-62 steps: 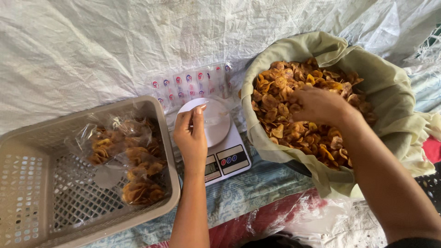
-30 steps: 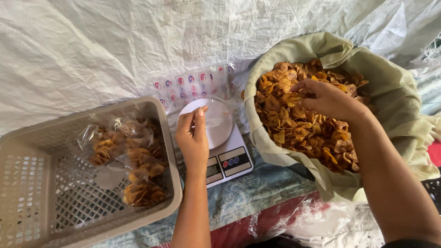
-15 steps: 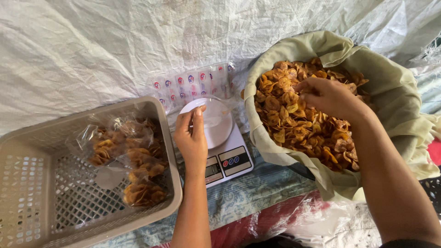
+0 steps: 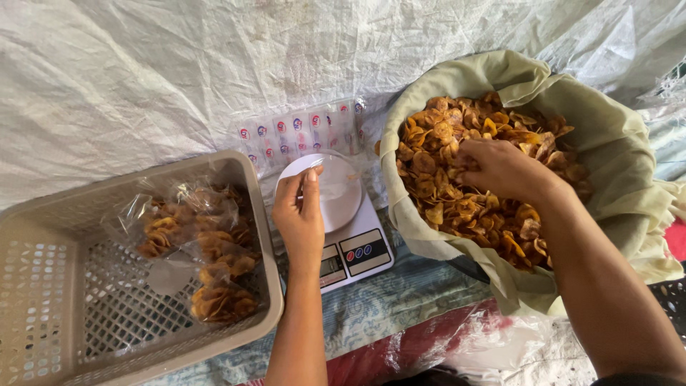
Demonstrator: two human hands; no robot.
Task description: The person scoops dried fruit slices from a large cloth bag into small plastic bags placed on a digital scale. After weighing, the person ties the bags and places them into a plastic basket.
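My left hand (image 4: 301, 214) holds a clear plastic bag (image 4: 336, 187) upright on the round plate of a white kitchen scale (image 4: 355, 246), its fingers pinching the bag's mouth. My right hand (image 4: 500, 170) is down in a heap of golden-brown fried chips (image 4: 446, 186), fingers closed over some of them. The chips fill a large basket lined with pale green cloth (image 4: 607, 136) on the right.
A beige plastic crate (image 4: 50, 286) on the left holds several filled clear bags of chips (image 4: 207, 264). A strip of small sachets (image 4: 300, 132) lies behind the scale. White woven sheeting (image 4: 179, 64) covers the ground; crumpled clear plastic (image 4: 500, 343) lies near the bottom.
My right hand has shifted a little to the left within the chip heap and curled over chips. The left hand stays at the bag on the scale.
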